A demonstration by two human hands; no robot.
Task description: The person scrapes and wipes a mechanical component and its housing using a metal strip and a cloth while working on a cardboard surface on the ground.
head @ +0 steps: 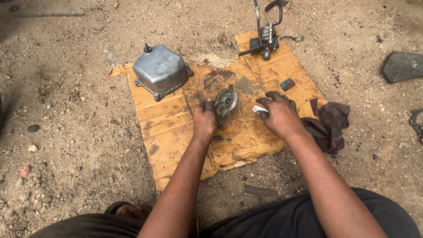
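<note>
Round metal hub part (pixel 226 102), lying mid-cardboard (pixel 167 128), is looking heavy, rigid and greasy-slick, best taken by its rim; left hand (pixel 204 120) is pinching its 9 o'clock edge, right hand (pixel 277 113) is clenching a small white piece (pixel 259 109) at 3 o'clock.

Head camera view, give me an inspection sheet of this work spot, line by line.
Surface: oil-stained cardboard sheet laid flat on sandy, stony ground.
Job's things: round metal part on the cardboard, left hand resting against its left side; right hand pressed on the cardboard, small white piece at its fingers.
Clutter: grey metal engine cover, carburettor-like assembly, small red-and-blue block, dark rag.
Grippers: both hands bare, grimy.
Cables: black hoses rising from the assembly.
Surroundings: dark flat stone at right, scattered pebbles.
</note>
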